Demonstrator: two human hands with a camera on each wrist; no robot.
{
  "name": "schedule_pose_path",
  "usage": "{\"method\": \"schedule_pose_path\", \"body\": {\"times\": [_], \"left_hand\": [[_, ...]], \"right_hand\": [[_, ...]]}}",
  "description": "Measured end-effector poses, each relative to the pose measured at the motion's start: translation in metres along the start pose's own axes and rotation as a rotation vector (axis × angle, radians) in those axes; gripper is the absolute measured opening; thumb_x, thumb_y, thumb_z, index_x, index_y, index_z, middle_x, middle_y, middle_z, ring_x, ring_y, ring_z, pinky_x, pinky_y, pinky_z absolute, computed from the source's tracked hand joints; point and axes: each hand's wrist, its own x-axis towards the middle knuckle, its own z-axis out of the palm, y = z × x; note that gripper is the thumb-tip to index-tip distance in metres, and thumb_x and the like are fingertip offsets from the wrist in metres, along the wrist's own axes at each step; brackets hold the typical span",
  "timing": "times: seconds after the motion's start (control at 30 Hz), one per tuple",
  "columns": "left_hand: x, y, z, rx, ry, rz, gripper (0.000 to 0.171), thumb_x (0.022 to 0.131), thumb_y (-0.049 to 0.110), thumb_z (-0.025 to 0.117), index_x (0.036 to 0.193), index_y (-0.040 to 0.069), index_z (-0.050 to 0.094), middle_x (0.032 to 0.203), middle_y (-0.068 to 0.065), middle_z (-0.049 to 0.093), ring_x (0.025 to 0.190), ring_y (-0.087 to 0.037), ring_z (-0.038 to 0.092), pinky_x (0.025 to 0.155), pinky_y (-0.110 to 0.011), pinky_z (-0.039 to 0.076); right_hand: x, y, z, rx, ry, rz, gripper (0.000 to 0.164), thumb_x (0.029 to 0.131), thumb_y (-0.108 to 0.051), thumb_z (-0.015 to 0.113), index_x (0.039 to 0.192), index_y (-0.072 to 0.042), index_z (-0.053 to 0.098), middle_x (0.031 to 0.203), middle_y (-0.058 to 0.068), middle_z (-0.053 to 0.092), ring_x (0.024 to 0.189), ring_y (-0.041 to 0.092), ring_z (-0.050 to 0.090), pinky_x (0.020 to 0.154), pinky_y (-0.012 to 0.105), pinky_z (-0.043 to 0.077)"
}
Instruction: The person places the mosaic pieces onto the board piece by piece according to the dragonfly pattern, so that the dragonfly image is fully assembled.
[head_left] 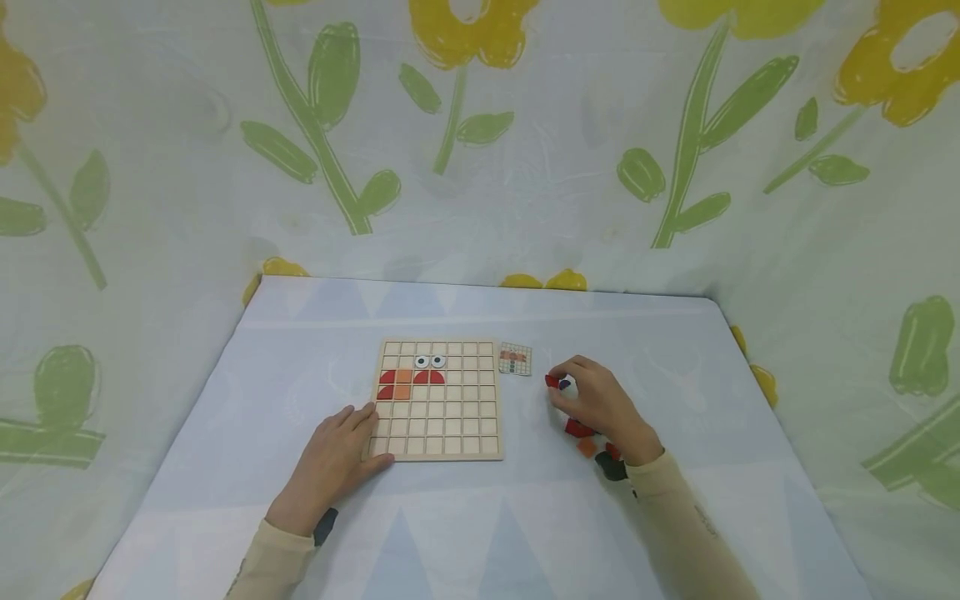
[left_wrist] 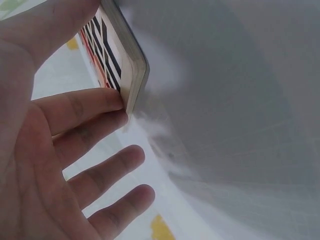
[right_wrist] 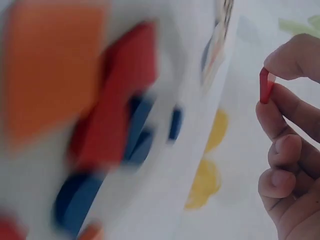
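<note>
My right hand pinches a small red piece between thumb and index finger, to the right of the board. The other fingers of that hand curl loosely behind. My left hand lies against the wooden grid board, fingertips at its left edge and thumb at its near edge. Two eye pieces sit on the board's squares. Below them lie two rounded red pieces. Red pieces and orange pieces fill squares at the left side.
A small printed pattern card lies beside the board's upper right corner. Under and around my right wrist are loose red, orange and blue pieces. A flower-printed curtain stands behind the table.
</note>
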Motion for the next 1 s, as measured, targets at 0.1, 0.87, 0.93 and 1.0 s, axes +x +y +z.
{"method": "schedule_pose_path", "body": {"times": [0.1, 0.87, 0.93, 1.0], "left_hand": [[0.0, 0.0, -0.001, 0.0, -0.003, -0.003, 0.08, 0.083, 0.047, 0.082, 0.139, -0.006, 0.057, 0.148, -0.02, 0.052, 0.135, -0.045, 0.046, 0.113, -0.059, 0.039], [-0.001, 0.0, -0.001, -0.009, 0.0, -0.003, 0.08, 0.083, 0.046, 0.082, 0.139, -0.005, 0.057, 0.148, -0.02, 0.052, 0.135, -0.045, 0.046, 0.113, -0.059, 0.038], [0.0, 0.0, -0.001, -0.01, -0.002, -0.002, 0.08, 0.083, 0.046, 0.082, 0.139, -0.006, 0.057, 0.148, -0.02, 0.052, 0.135, -0.045, 0.046, 0.113, -0.059, 0.038], [0.0, 0.0, -0.001, -0.01, -0.005, -0.002, 0.08, 0.084, 0.046, 0.082, 0.139, -0.005, 0.057, 0.148, -0.02, 0.052, 0.135, -0.045, 0.046, 0.113, -0.059, 0.038]], "right_hand": [[0.012, -0.013, 0.008, 0.019, 0.007, -0.05, 0.019, 0.084, -0.016, 0.081, 0.101, -0.012, 0.075, 0.096, -0.001, 0.067, 0.085, 0.022, 0.066, 0.075, 0.031, 0.061], [0.072, -0.092, 0.054, 0.051, -0.012, -0.163, 0.02, 0.09, -0.024, 0.077, 0.108, -0.015, 0.076, 0.102, -0.005, 0.068, 0.094, 0.017, 0.067, 0.08, 0.023, 0.058], [0.075, -0.096, 0.057, 0.041, -0.012, -0.17, 0.021, 0.091, -0.026, 0.076, 0.109, -0.016, 0.076, 0.103, -0.006, 0.069, 0.095, 0.014, 0.067, 0.08, 0.022, 0.058], [0.078, -0.101, 0.061, 0.036, -0.022, -0.175, 0.022, 0.092, -0.028, 0.075, 0.11, -0.017, 0.076, 0.105, -0.006, 0.069, 0.094, 0.013, 0.066, 0.079, 0.021, 0.058]]}}
